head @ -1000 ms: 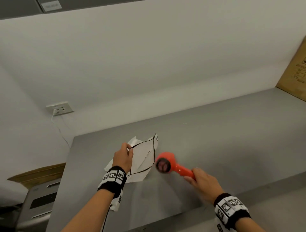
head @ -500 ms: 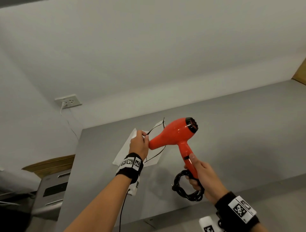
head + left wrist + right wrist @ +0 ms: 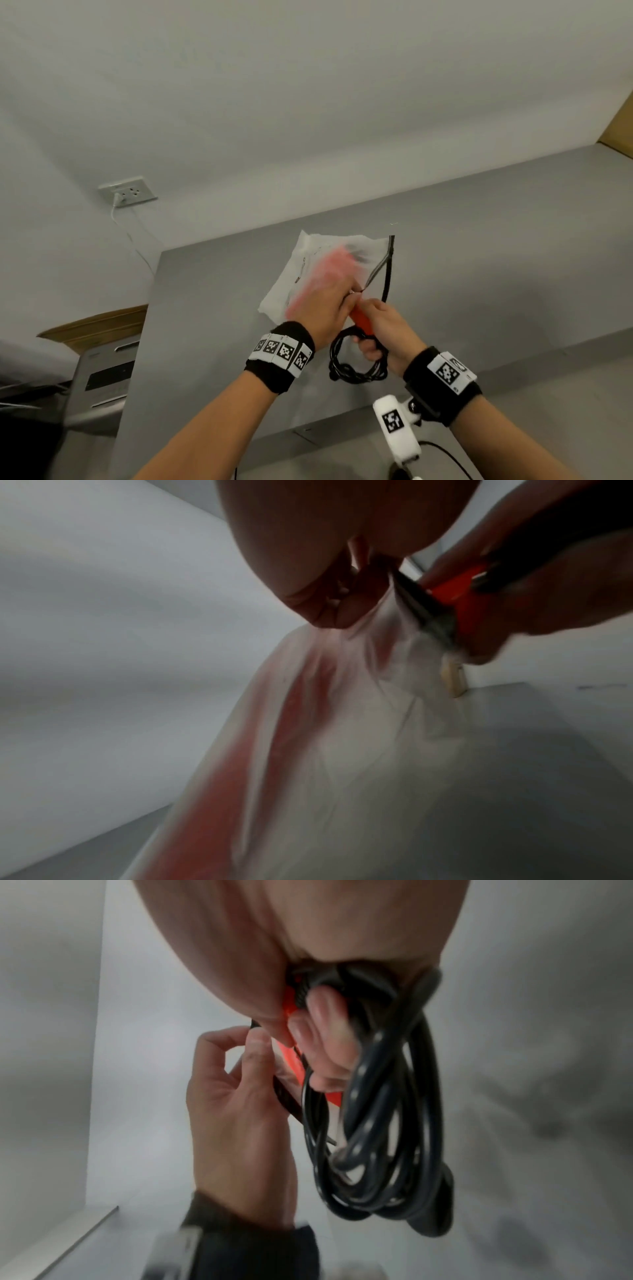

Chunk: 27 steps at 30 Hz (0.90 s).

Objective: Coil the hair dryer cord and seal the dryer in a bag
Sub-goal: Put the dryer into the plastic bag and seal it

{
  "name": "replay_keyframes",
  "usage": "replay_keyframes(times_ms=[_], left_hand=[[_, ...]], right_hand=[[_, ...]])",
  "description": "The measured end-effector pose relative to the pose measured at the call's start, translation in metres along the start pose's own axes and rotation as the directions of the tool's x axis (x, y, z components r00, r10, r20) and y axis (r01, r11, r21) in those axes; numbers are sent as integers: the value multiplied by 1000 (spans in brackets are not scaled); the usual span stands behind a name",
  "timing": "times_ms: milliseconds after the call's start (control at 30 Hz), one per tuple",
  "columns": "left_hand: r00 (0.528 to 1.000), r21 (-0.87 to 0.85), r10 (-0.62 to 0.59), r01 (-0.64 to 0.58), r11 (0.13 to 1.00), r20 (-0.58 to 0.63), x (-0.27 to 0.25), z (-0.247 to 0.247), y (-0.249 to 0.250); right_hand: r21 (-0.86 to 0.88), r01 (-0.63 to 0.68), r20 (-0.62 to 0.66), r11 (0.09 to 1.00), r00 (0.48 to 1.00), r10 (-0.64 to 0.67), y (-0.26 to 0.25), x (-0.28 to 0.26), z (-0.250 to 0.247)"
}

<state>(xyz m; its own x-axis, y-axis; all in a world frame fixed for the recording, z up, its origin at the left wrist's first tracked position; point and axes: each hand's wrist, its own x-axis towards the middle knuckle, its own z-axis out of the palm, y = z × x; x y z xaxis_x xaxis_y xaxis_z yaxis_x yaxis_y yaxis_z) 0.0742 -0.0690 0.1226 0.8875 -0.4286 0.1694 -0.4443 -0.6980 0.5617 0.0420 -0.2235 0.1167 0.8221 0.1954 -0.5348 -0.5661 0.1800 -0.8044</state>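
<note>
Head view: left hand (image 3: 323, 308) pinches the mouth of the white bag (image 3: 291, 274), grip closed on its edge. Right hand (image 3: 383, 329) has its grip wrapped round the orange hair dryer (image 3: 359, 317) handle plus coiled black cord (image 3: 356, 370). Dryer body shows red through the bag, near the tabletop (image 3: 479, 274) left edge.

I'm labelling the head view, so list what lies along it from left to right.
White wall socket → black-and-white tagged band on the left wrist → coiled black cord hanging from the right hand → tagged band on the right wrist → brown cardboard edge.
</note>
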Motion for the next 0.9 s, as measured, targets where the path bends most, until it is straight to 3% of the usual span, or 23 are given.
replay_keyframes(times_ms=[367, 433, 567, 700, 767, 833, 867, 900], left_hand=[[991, 76, 124, -127, 989, 40, -57, 17, 17], [997, 90, 71, -71, 993, 3, -60, 20, 16], [978, 153, -158, 178, 972, -139, -58, 17, -12], [977, 256, -195, 210, 944, -85, -60, 25, -10], [936, 164, -311, 336, 927, -163, -56, 22, -9], [835, -45, -477, 484, 874, -276, -50, 11, -13], [793, -130, -525, 512, 849, -309, -48, 7, -14], [786, -155, -528, 507, 848, -321, -47, 4, -14]], right_hand=[[319, 73, -116, 945, 993, -38, -24, 19, -22], [367, 45, -79, 929, 997, -17, -24, 18, -23], [418, -19, -2, 908, 1000, 21, -28, 15, -24], [449, -57, 25, 892, 998, 51, -28, 17, -21], [438, -90, 26, 895, 996, 88, -29, 17, -21], [440, -107, 13, 891, 993, 113, -29, 16, -23], [445, -113, 10, 888, 993, 121, -28, 17, -24], [457, -120, 12, 881, 992, 129, -29, 17, -25]])
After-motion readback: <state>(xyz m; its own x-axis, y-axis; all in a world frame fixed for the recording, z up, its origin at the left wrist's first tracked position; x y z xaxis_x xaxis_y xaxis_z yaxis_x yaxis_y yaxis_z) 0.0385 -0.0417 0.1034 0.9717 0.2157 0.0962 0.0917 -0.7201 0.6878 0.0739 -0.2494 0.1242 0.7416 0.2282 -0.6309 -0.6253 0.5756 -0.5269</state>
